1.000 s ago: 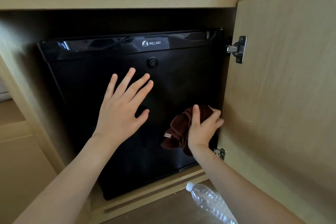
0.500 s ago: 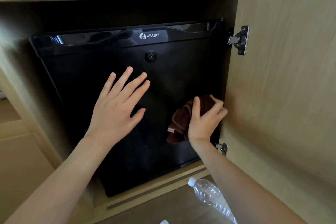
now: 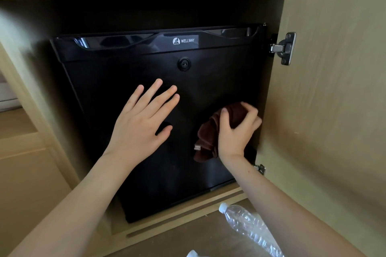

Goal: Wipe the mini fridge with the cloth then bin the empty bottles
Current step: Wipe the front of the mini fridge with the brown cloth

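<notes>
Right now my right hand bunches the soft brown cloth against the glossy black mini fridge door; left hand flat, open, empty. Crinkly clear plastic bottle: light, grab mid-body.

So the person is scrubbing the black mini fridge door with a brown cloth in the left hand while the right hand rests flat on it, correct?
Nearly, but the hands are swapped. In the head view the brown cloth is bunched in the right hand, pressed against the right side of the black mini fridge door. It is the left hand that lies flat and open on the door.
</notes>
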